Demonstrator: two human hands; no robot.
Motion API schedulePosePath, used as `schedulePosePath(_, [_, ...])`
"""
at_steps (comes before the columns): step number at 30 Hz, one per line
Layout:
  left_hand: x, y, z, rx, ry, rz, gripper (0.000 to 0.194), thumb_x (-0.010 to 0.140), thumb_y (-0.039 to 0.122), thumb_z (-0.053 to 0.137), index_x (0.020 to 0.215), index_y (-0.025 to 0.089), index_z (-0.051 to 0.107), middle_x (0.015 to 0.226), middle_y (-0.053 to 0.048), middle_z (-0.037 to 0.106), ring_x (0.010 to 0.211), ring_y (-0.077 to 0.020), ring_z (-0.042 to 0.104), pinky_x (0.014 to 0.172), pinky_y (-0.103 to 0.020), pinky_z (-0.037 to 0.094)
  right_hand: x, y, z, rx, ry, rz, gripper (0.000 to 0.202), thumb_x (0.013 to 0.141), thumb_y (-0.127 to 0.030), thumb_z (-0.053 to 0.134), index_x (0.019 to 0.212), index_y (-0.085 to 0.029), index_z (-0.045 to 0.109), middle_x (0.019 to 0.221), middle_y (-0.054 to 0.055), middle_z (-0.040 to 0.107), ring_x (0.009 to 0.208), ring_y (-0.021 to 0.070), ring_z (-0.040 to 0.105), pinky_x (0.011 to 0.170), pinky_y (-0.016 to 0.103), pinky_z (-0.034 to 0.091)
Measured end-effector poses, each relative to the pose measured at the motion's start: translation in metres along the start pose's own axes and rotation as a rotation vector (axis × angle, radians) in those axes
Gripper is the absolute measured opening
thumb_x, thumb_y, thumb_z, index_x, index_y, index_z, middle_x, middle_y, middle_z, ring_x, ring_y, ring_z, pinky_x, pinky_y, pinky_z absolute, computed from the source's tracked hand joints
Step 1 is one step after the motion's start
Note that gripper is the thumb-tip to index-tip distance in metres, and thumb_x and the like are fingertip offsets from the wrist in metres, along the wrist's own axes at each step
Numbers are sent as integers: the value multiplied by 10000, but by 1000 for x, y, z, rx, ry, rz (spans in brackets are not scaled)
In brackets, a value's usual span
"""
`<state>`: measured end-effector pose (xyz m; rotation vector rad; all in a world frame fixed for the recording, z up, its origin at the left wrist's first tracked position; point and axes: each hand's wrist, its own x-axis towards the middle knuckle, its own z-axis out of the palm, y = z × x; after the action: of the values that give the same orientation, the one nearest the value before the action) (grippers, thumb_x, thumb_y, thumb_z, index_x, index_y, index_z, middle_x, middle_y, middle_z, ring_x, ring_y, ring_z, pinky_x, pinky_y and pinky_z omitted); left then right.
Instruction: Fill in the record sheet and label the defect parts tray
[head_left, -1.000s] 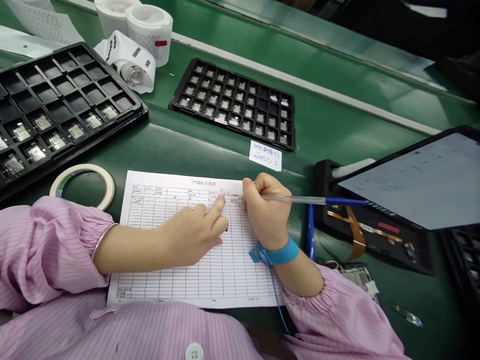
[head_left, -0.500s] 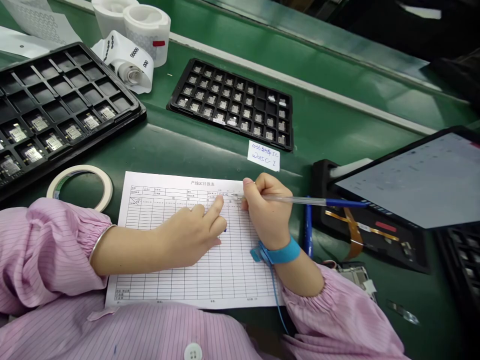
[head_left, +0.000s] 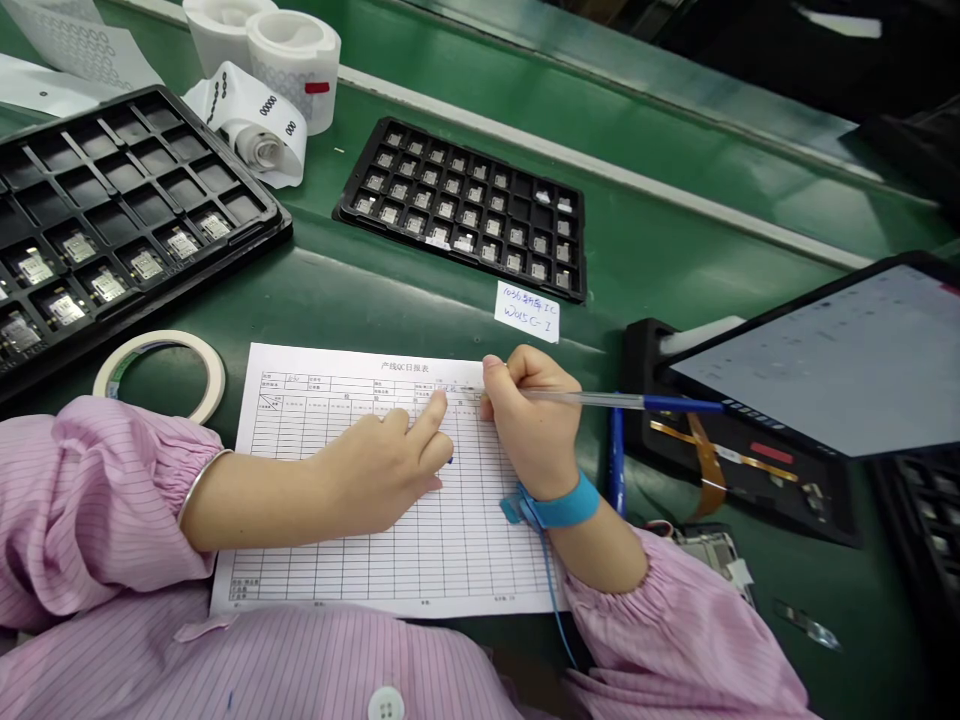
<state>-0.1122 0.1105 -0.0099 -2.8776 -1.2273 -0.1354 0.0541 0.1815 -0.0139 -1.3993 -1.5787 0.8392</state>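
Observation:
A printed form with a table grid [head_left: 360,575] lies on the green work surface. My left hand [head_left: 382,465] rests palm down on it, index finger stretched toward the header row. A tiny blue spot shows by its fingertips; I cannot tell what it is. My right hand [head_left: 536,425] pinches a clear pen with a blue end [head_left: 600,399], its tip at the handwriting in the upper right of the form. The blue wrist strap [head_left: 566,502] with a cord circles my right wrist.
A black tray of small metal parts [head_left: 457,205] stands behind the form, a handwritten label [head_left: 527,311] before it. Left are a larger black tray [head_left: 172,180], a tape roll [head_left: 214,365] and label rolls [head_left: 319,100]. Right are a tilted screen [head_left: 840,360] and a blue pen [head_left: 616,455].
My right hand and the pen have shifted very slightly left. My left hand and the form have stayed in place.

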Motion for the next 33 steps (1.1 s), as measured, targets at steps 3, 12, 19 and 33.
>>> schedulePosePath(3, [0,0,0,-4,-1,-3,237,955,324,374,892,129,492,1403,-231,419,636,-165,539,467,-287,357,0,0,0,-10,-5,-6,406,830,-193,565,516,-216,308,388,-68,399,396,87,354,455,257,328])
schedulePosePath(12, [-1,0,2,1,2,-6,232,953,327,379,897,131,491,1401,-230,422,639,-167,537,467,-291,347,0,-3,0,-11,-9,-16,405,821,-171,551,507,-217,300,386,-69,387,390,84,336,454,261,323])
schedulePosePath(19, [-1,0,2,11,-3,-8,252,960,329,358,885,128,491,1408,-227,414,641,-162,537,473,-287,348,0,-3,-1,-16,-5,-16,400,820,-174,553,508,-220,307,384,-70,390,390,87,343,453,266,322])
schedulePosePath(33, [-1,0,-1,-10,-13,-2,253,964,324,356,898,125,497,1408,-227,415,630,-158,527,461,-282,333,0,-1,-1,14,41,9,391,812,-174,565,508,-221,323,383,-67,389,391,94,345,456,276,321])
